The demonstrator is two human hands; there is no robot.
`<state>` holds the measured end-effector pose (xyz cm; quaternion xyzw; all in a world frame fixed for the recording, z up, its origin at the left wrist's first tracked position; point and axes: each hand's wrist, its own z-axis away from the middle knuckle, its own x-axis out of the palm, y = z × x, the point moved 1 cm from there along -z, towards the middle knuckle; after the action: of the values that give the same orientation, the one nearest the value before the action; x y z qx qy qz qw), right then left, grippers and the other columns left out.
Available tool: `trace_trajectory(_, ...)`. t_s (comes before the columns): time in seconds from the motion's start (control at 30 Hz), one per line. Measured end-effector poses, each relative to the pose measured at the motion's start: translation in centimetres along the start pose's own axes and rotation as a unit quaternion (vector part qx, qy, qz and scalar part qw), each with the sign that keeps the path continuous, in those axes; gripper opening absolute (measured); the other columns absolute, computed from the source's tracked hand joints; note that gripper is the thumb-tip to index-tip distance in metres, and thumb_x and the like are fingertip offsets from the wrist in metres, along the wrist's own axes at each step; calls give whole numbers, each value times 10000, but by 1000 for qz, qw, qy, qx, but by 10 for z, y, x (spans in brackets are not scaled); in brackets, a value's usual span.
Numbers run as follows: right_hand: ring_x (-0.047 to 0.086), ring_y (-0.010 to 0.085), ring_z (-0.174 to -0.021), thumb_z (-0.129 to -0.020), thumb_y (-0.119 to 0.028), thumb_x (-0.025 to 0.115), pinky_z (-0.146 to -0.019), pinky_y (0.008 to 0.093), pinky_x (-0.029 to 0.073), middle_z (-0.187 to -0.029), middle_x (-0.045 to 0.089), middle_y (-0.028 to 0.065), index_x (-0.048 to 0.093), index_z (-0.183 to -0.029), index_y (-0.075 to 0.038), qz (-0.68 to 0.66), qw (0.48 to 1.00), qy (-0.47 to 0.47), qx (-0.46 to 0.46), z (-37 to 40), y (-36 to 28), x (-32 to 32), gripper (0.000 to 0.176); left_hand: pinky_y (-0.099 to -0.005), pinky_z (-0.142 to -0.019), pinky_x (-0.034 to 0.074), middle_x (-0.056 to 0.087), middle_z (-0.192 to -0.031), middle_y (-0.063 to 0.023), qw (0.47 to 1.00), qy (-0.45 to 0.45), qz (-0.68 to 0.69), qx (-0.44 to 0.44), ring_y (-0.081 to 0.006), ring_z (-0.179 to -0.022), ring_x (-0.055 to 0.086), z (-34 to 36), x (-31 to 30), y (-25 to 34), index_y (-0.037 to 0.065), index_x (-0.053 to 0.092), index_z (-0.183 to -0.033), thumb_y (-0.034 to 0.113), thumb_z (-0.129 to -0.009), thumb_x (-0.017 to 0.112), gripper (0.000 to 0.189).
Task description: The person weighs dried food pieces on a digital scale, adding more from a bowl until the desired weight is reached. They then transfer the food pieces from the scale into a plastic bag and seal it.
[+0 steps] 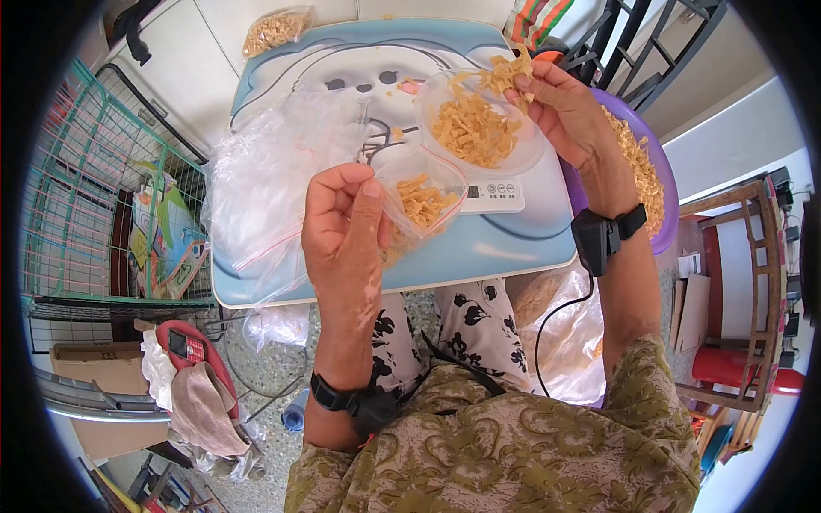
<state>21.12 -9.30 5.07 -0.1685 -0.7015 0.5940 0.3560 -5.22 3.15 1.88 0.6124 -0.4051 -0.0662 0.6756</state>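
My left hand (346,227) pinches the edge of a clear zip bag (438,184), whose mouth gapes toward the bowl. Dried yellowish strips (425,203) lie inside that bag. Up and to the right, my right hand (560,107) is closed on a clump of the same dried strips (506,75), held above the rim of a clear plastic bowl (534,158). More strips (475,128) are heaped in the bowl, which rests on a white kitchen scale (505,195). The scale's display is too small to read.
A pile of clear plastic bags (274,171) covers the left of the blue-white table (513,248). Behind my right wrist stands a purple basin (669,192) of strips. A filled bag (278,32) lies at the back. A green wire cage (111,188) stands left.
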Motion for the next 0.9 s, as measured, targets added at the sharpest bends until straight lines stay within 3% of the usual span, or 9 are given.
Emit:
trace_trajectory(0.7,682,240,-985,-928,-20,619,-899,278,561,-1059,665,123,622,-1057,-4,-30,999,-26,-33,2,-15,7,130,-173,-518,337,575,-870,20,1000,-2,9,-14,-18,-645,442,-1,2,-2,47,572,-1094,129,-956,624,169)
trace_trajectory(0.9,686,219,-967,-928,-28,627,-792,219,547,-1060,673,98,607,-1106,-11,-10,999,-38,-28,18,-19,28,180,-178,-519,371,580,-866,12,1000,-13,4,-2,-28,-653,475,-2,2,-2,42,564,-1099,118,-958,615,168)
